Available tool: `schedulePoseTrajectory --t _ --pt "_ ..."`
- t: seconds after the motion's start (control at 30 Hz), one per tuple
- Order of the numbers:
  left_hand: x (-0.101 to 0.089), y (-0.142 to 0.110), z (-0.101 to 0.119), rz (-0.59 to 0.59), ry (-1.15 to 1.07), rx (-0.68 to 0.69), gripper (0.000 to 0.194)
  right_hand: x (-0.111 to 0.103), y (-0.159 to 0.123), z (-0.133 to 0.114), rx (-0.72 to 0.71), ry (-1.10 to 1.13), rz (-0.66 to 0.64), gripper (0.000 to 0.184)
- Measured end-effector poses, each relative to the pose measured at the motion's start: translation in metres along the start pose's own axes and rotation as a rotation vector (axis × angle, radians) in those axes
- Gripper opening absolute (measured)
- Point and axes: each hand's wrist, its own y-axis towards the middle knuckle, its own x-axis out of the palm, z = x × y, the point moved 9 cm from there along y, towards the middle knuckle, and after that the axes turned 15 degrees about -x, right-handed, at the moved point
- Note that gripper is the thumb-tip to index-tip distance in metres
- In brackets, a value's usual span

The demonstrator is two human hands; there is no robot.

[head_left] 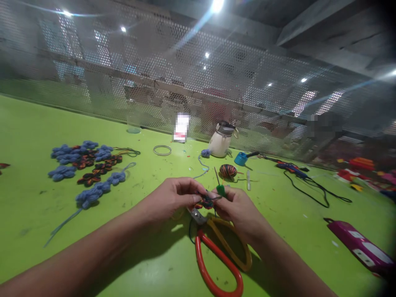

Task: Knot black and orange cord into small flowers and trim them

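My left hand (pixel 175 196) pinches a small dark crochet piece (pixel 204 201) in multicoloured orange and black yarn. Close against it, my right hand (pixel 239 206) is closed around a slim tool with a green grip (pixel 220 190), which looks like a crochet hook; its tip is hard to make out at the yarn. Under both hands lie large scissors (pixel 216 258) with one red and one yellow handle loop, their blades partly hidden. Beyond the hands sits a ball of dark variegated yarn (pixel 228 170).
Blue crochet flowers (pixel 93 194) and dark orange ones (pixel 89 178) lie at left. Farther back are a ring (pixel 162 150), a phone (pixel 182 128), a pale bottle (pixel 220 144) and a blue tape roll (pixel 240 159). A corded tool (pixel 291 169) and purple power strip (pixel 359 243) lie right.
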Motion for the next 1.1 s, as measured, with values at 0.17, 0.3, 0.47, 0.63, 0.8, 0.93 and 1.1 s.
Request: schedulePoseTrajectory --t 0.17,0.3,0.47,0.63,0.8,0.93,1.1 --pt "-0.004 0.002 -0.002 0.022 -0.043 -0.032 0.017 -0.011 0.001 -0.022 -0.158 -0.253 0.019 0.023" --pt "-0.004 0.002 -0.001 0.029 -0.040 -0.029 0.017 -0.019 -0.004 -0.045 -0.270 -0.403 0.060 0.019" --pt "-0.002 0.000 0.000 0.055 -0.056 -0.051 0.016 -0.013 -0.013 -0.053 -0.287 -0.417 0.027 0.018" --pt "0.000 0.000 0.000 0.058 -0.089 -0.083 0.014 0.001 -0.014 -0.056 -0.371 -0.620 -0.020 0.007" --pt "-0.001 0.001 -0.006 0.044 -0.095 -0.107 0.016 0.000 -0.014 -0.058 -0.391 -0.666 0.004 0.016" --pt "-0.001 0.001 -0.006 0.042 -0.061 -0.086 0.019 -0.001 -0.012 -0.041 -0.221 -0.357 -0.036 0.014" --pt "-0.003 -0.001 -0.005 0.108 -0.008 -0.129 0.017 0.001 -0.011 -0.026 -0.094 -0.057 -0.031 0.015"
